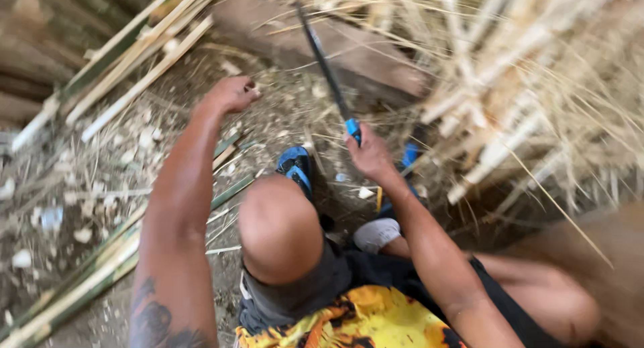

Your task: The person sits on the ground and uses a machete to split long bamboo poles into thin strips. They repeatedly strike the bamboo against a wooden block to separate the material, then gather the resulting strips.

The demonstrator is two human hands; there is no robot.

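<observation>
While clenched in the right hand (369, 155), blade (324, 65) ran long, pointed up and away; left hand (231, 93) fisted, apparently empty.

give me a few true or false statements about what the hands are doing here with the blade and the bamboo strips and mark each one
1. The right hand grips a long blade by a blue handle. True.
2. The left hand holds a hammer. False: it holds no tool; whether the closed fist grips anything small cannot be told.
3. Split bamboo strips lie on the ground at the upper left. True.
4. The blade points down at the knee. False: it points up and away, towards the dry straw.
5. Both hands grip the blade. False: only the right does.
</observation>
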